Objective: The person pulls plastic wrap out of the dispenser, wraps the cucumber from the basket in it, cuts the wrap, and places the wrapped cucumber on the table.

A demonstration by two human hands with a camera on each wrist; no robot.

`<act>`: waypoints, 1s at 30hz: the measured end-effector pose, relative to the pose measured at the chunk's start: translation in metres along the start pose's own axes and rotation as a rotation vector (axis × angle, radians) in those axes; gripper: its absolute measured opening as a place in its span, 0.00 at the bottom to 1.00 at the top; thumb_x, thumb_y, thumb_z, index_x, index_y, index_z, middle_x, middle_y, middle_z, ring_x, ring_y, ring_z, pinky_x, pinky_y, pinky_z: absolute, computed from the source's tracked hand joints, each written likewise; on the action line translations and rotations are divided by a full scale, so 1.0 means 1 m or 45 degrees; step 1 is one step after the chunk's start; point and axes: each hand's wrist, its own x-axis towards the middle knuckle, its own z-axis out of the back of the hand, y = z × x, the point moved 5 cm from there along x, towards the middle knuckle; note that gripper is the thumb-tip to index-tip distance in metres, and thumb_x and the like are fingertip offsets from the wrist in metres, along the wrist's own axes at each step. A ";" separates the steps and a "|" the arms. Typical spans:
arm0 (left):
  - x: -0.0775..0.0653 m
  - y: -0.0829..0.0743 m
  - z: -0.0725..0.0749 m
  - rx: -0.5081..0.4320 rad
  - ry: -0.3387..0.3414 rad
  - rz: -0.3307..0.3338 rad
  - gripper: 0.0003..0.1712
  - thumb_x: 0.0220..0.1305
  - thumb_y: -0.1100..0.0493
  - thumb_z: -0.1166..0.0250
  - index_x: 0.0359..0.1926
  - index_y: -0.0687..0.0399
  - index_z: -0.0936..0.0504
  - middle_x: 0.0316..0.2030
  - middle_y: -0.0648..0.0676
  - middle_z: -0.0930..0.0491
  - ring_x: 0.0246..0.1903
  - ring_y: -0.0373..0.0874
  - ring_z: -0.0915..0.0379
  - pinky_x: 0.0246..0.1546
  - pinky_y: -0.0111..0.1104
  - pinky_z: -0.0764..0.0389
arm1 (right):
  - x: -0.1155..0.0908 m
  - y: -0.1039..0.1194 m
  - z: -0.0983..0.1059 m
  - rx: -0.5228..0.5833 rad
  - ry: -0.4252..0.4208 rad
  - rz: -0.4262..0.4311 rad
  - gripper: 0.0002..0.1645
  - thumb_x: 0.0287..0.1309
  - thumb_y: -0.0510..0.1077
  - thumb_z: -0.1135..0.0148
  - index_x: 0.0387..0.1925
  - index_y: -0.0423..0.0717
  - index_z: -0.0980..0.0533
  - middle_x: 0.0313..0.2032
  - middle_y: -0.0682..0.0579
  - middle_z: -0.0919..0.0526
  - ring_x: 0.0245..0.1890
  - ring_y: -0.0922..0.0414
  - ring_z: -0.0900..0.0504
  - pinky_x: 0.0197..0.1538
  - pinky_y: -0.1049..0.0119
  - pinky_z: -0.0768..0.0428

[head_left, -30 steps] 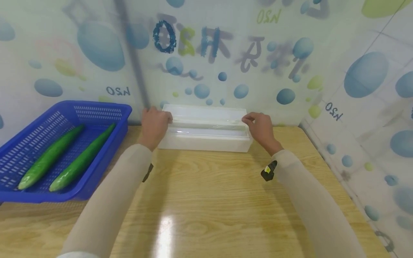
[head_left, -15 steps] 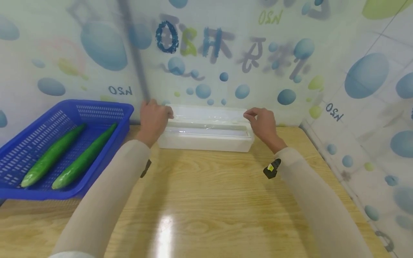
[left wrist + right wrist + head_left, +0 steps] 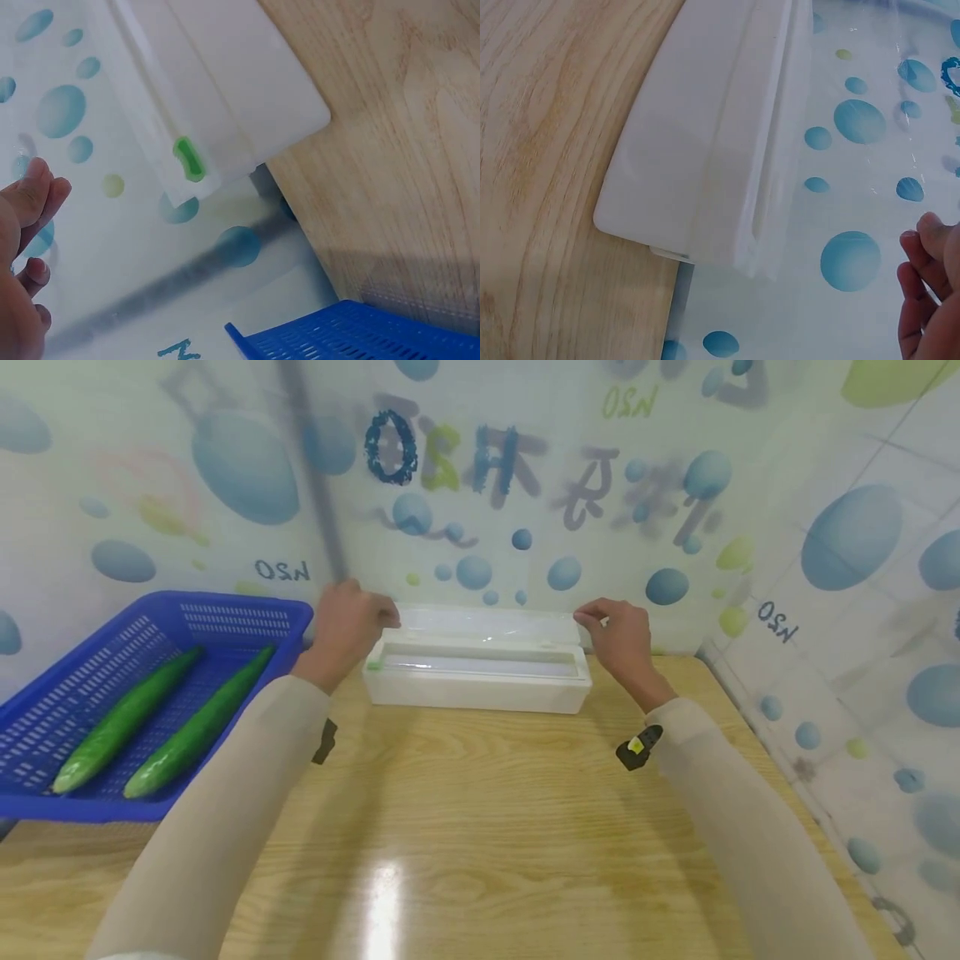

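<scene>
Pale walls (image 3: 517, 568), printed with blue bubbles (image 3: 667, 585), rise behind and beside a wood-grain table (image 3: 465, 810). Against the back wall sits a long white box (image 3: 480, 689), its opening upward. Only the head view takes in both hands together, along with most of a blue basket (image 3: 236, 620) at the left, where two cucumbers (image 3: 131, 718) lie side by side; the left wrist view catches just a corner of that basket. It does, however, show a green tab (image 3: 189, 159) clearly near one end of the box (from the head it is a small smudge of color). Glints and creases in the right wrist view give away a clear plastic film (image 3: 900, 124), which nearly vanishes in the left wrist view.

That film spans the space between the left hand (image 3: 351, 627) and the right hand (image 3: 621, 639). Each hand has thumb and forefinger brought together, pinching the film at its own side. White box and hands are apart: it lies lower and between them, one end near each hand. Exactly where the film meets the box, I cannot tell.
</scene>
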 end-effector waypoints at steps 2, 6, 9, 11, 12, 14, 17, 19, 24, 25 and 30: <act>0.000 -0.002 0.002 -0.001 0.009 -0.010 0.08 0.63 0.61 0.36 0.39 0.58 0.13 0.33 0.58 0.20 0.37 0.53 0.36 0.47 0.47 0.38 | 0.000 0.001 0.002 0.003 -0.008 -0.002 0.14 0.64 0.46 0.40 0.40 0.40 0.17 0.35 0.43 0.16 0.29 0.49 0.29 0.35 0.58 0.34; 0.002 -0.004 0.008 0.020 0.000 -0.030 0.08 0.64 0.61 0.36 0.40 0.58 0.13 0.34 0.58 0.19 0.36 0.53 0.37 0.46 0.47 0.38 | 0.001 0.004 0.007 -0.002 -0.045 0.052 0.13 0.63 0.46 0.38 0.39 0.39 0.17 0.35 0.43 0.15 0.27 0.49 0.30 0.34 0.59 0.35; 0.004 -0.005 0.013 0.032 -0.014 -0.007 0.08 0.64 0.61 0.37 0.41 0.57 0.13 0.35 0.59 0.19 0.37 0.54 0.37 0.47 0.47 0.38 | 0.004 0.006 0.011 -0.008 -0.080 0.112 0.12 0.62 0.45 0.38 0.38 0.39 0.17 0.33 0.43 0.15 0.20 0.50 0.34 0.29 0.60 0.36; 0.005 -0.006 0.017 0.045 -0.026 0.020 0.09 0.65 0.60 0.38 0.42 0.57 0.13 0.36 0.59 0.20 0.38 0.55 0.37 0.47 0.47 0.39 | 0.007 0.008 0.014 -0.012 -0.091 0.127 0.13 0.62 0.45 0.38 0.38 0.39 0.17 0.33 0.43 0.15 0.16 0.51 0.38 0.26 0.60 0.39; 0.005 -0.006 0.019 0.052 -0.034 0.030 0.09 0.66 0.60 0.38 0.42 0.57 0.13 0.36 0.60 0.20 0.38 0.55 0.37 0.47 0.48 0.39 | 0.008 0.009 0.016 -0.015 -0.091 0.127 0.13 0.62 0.45 0.38 0.39 0.39 0.17 0.33 0.43 0.15 0.15 0.52 0.39 0.25 0.61 0.40; 0.006 -0.008 0.023 0.069 -0.054 0.046 0.10 0.66 0.60 0.38 0.42 0.57 0.13 0.37 0.60 0.20 0.38 0.56 0.37 0.48 0.48 0.40 | 0.011 0.012 0.020 -0.024 -0.084 0.119 0.13 0.63 0.46 0.38 0.39 0.39 0.17 0.33 0.43 0.15 0.14 0.52 0.41 0.25 0.60 0.40; 0.007 -0.010 0.028 0.069 -0.082 0.060 0.10 0.66 0.61 0.39 0.42 0.58 0.14 0.36 0.61 0.20 0.39 0.56 0.37 0.49 0.49 0.40 | 0.014 0.017 0.025 -0.027 -0.074 0.118 0.14 0.63 0.46 0.39 0.40 0.38 0.17 0.34 0.43 0.15 0.17 0.52 0.38 0.29 0.60 0.37; 0.008 -0.010 0.032 0.056 -0.101 0.062 0.10 0.66 0.62 0.40 0.42 0.59 0.14 0.35 0.62 0.20 0.38 0.56 0.37 0.48 0.49 0.40 | 0.017 0.020 0.028 -0.020 -0.069 0.124 0.14 0.63 0.45 0.39 0.40 0.38 0.17 0.34 0.42 0.15 0.18 0.51 0.37 0.31 0.59 0.36; 0.013 -0.010 0.042 0.054 -0.130 0.044 0.09 0.65 0.63 0.40 0.41 0.59 0.13 0.34 0.61 0.18 0.35 0.56 0.37 0.44 0.48 0.41 | 0.022 0.025 0.034 -0.008 -0.066 0.128 0.14 0.63 0.46 0.39 0.40 0.38 0.18 0.35 0.42 0.16 0.19 0.50 0.36 0.34 0.59 0.35; 0.014 -0.011 0.044 0.059 -0.132 0.041 0.09 0.66 0.62 0.40 0.41 0.58 0.13 0.35 0.61 0.18 0.36 0.55 0.38 0.44 0.48 0.41 | 0.023 0.026 0.035 -0.011 -0.064 0.127 0.15 0.64 0.46 0.40 0.41 0.38 0.18 0.35 0.42 0.16 0.19 0.50 0.36 0.34 0.59 0.35; 0.020 -0.017 0.057 0.071 -0.183 -0.013 0.09 0.65 0.60 0.37 0.41 0.60 0.13 0.34 0.61 0.18 0.35 0.56 0.37 0.44 0.47 0.41 | 0.027 0.029 0.045 -0.032 -0.085 0.139 0.15 0.64 0.46 0.40 0.42 0.39 0.18 0.36 0.41 0.16 0.22 0.50 0.34 0.33 0.59 0.36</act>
